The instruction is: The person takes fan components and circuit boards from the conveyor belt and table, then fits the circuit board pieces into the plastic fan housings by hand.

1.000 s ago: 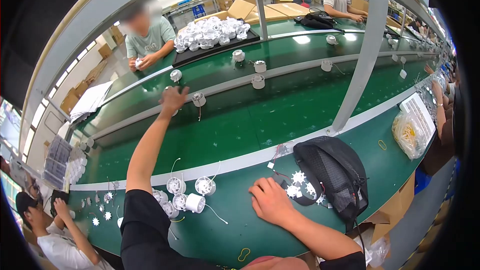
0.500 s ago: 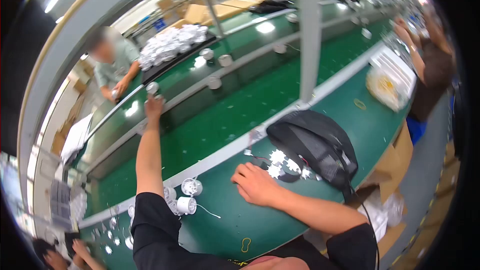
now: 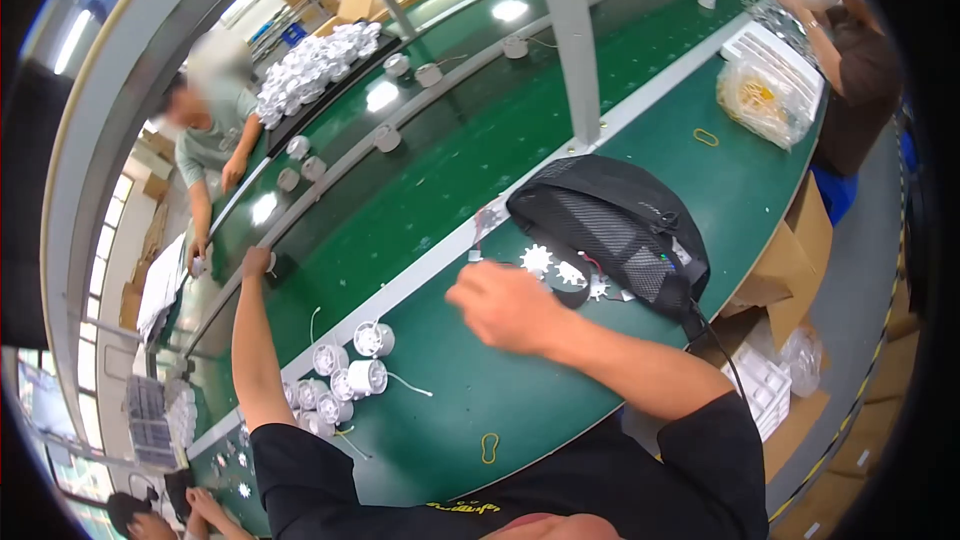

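Observation:
My left hand (image 3: 257, 262) reaches across the green belt. Its fingers are closed on a white cylindrical part (image 3: 272, 265), which they mostly hide. My right hand (image 3: 508, 306), slightly blurred, is over the near table with its fingers curled in; nothing shows in it. Just beyond it are white gear-shaped pieces (image 3: 537, 260) beside a black mesh bag (image 3: 615, 230). A cluster of white cylindrical housings (image 3: 366, 377), some with wires, stands on the table to the right of my left forearm.
A grey post (image 3: 570, 50) rises behind the bag. More white parts (image 3: 387, 138) stand along the far ledge, near a heaped pile (image 3: 320, 65). A co-worker (image 3: 215, 130) works across the belt, another (image 3: 865, 70) at right. A bag of yellow pieces (image 3: 760, 100) lies at the table's far right.
My left hand has moved left and nearer along the belt's far side. My right hand has curled from a flatter pose near the table. The camera view has shifted.

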Demonstrator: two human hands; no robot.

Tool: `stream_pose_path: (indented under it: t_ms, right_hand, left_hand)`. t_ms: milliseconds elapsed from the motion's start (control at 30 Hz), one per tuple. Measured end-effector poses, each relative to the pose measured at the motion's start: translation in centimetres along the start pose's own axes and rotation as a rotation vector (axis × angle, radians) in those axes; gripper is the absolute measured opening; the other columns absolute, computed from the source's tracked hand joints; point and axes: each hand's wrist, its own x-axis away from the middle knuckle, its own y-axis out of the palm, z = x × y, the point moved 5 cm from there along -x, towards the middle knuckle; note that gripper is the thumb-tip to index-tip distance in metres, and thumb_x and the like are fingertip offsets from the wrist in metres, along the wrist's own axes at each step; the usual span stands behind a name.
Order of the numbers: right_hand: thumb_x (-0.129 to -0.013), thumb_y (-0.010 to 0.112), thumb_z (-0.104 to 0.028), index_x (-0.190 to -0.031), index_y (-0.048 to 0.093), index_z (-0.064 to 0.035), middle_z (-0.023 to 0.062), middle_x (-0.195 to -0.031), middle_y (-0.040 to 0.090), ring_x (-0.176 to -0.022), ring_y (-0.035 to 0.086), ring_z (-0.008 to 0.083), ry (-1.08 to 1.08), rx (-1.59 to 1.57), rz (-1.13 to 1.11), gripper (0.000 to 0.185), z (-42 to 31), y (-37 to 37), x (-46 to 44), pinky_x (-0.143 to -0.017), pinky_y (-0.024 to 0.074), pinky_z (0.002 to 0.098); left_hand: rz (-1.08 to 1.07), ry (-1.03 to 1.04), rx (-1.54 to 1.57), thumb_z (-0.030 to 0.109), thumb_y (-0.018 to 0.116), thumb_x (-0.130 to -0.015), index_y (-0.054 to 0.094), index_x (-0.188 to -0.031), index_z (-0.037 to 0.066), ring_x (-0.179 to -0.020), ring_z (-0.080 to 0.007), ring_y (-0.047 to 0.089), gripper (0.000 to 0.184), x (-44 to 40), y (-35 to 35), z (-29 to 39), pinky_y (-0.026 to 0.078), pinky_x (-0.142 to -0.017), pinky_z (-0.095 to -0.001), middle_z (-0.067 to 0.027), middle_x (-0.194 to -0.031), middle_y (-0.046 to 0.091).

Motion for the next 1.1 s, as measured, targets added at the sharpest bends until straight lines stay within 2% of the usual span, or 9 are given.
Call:
stream_pose_path:
  t_ms: [133, 200, 267, 433, 567, 733, 833, 967, 1100]
  right_hand:
    - [-0.086, 0.064, -0.009, -0.109, 0.065, -0.0089, 0.0109, -0.101, 0.066, -0.097, 0.066, 0.0311, 0.422, 0.358, 0.093, 0.023, 3.1, -6.9, 0.7, -0.073, 0.0576, 0.0437]
    - [-0.092, 0.060, -0.010, -0.108, 0.064, -0.0077, 0.0148, -0.100, 0.067, -0.095, 0.068, 0.0362, 0.692, 0.534, 0.000, 0.016, 4.6, -8.2, 2.4, -0.074, 0.0566, 0.0486]
    - [-0.094, 0.060, -0.012, -0.108, 0.063, -0.0071, 0.0159, -0.098, 0.068, -0.092, 0.069, 0.0383, 0.724, 0.542, -0.080, 0.015, 4.3, -8.6, 2.6, -0.074, 0.0561, 0.0504]
    - [-0.095, 0.064, -0.016, -0.104, 0.062, -0.0055, 0.0179, -0.094, 0.071, -0.086, 0.069, 0.0423, 0.678, 0.632, -0.198, 0.014, 2.0, -9.1, 3.5, -0.074, 0.0553, 0.0527]
    - [-0.094, 0.066, -0.015, -0.097, 0.065, -0.0040, 0.0180, -0.092, 0.071, -0.083, 0.070, 0.0418, 0.590, 0.645, -0.234, 0.011, 2.0, -8.8, 5.1, -0.070, 0.0541, 0.0507]
    - [-0.094, 0.066, -0.007, -0.095, 0.068, -0.0016, 0.0156, -0.086, 0.069, -0.071, 0.068, 0.0363, 0.522, 0.355, 0.125, 0.006, -0.5, -10.1, 3.3, -0.064, 0.0534, 0.0420]
    - [-0.091, 0.067, -0.003, -0.096, 0.069, -0.0009, 0.0138, -0.084, 0.068, -0.068, 0.067, 0.0319, 0.397, 0.183, 0.160, 0.006, -4.4, -9.4, 1.1, -0.062, 0.0530, 0.0372]
    - [-0.079, 0.074, 0.003, -0.096, 0.071, -0.0027, 0.0094, -0.086, 0.068, -0.071, 0.067, 0.0252, -0.084, -0.038, -0.164, 0.017, -9.9, -4.2, -1.6, -0.062, 0.0535, 0.0331]
    - [-0.075, 0.074, 0.003, -0.097, 0.071, -0.0043, 0.0078, -0.092, 0.069, -0.074, 0.068, 0.0246, -0.329, 0.061, -0.273, 0.024, -12.4, 0.0, -1.3, -0.062, 0.0549, 0.0354]
  left_hand:
    - [-0.049, 0.198, 0.135, 0.052, 0.059, -0.094, 0.075, -0.109, -0.001, -0.103, -0.0448, 0.070, 0.057, 10.7, -7.0, 8.4, 0.054, -0.093, -0.0509, -0.0277, -0.104, 0.073]
    - [0.154, 0.337, 0.292, 0.048, 0.061, -0.096, 0.071, -0.117, 0.006, -0.103, -0.0411, 0.071, 0.048, 18.6, -11.1, 14.7, 0.055, -0.092, -0.0495, -0.0221, -0.110, 0.074]
    - [0.040, 0.555, 0.493, 0.027, 0.074, -0.089, 0.068, -0.121, 0.006, -0.103, -0.0389, 0.071, 0.039, 29.4, -16.6, 22.4, 0.056, -0.091, -0.0456, -0.0211, -0.113, 0.073]
    - [-0.190, 1.008, 0.616, 0.027, 0.072, -0.092, 0.064, -0.122, 0.006, -0.106, -0.0371, 0.068, 0.038, 46.5, -16.3, 30.6, 0.055, -0.093, -0.0448, -0.0177, -0.116, 0.069]
    - [0.121, 1.060, 0.718, 0.025, 0.070, -0.093, 0.062, -0.123, 0.005, -0.100, -0.0376, 0.067, 0.037, 49.0, -13.2, 31.5, 0.055, -0.090, -0.0458, -0.0166, -0.112, 0.068]
    - [0.334, 0.982, 1.005, 0.027, 0.063, -0.100, 0.062, -0.124, 0.004, -0.093, -0.0303, 0.066, 0.033, 50.9, -16.3, 29.8, 0.055, -0.087, -0.0416, -0.0126, -0.112, 0.068]
    - [-0.832, 0.802, 1.443, 0.029, 0.054, -0.107, 0.062, -0.123, 0.002, -0.090, -0.0204, 0.064, 0.032, 52.4, -13.6, 30.6, 0.053, -0.084, -0.0334, -0.0080, -0.112, 0.068]
    - [-1.137, 0.421, 1.836, 0.028, 0.046, -0.111, 0.063, -0.123, 0.001, -0.088, -0.0117, 0.060, 0.034, 52.1, -11.7, 30.6, 0.050, -0.080, -0.0262, -0.0056, -0.108, 0.069]
    - [-0.787, 0.416, 1.884, 0.024, 0.046, -0.110, 0.062, -0.120, 0.001, -0.087, -0.0103, 0.059, 0.030, 49.6, -12.7, 29.0, 0.048, -0.072, -0.0267, -0.0048, -0.100, 0.069]
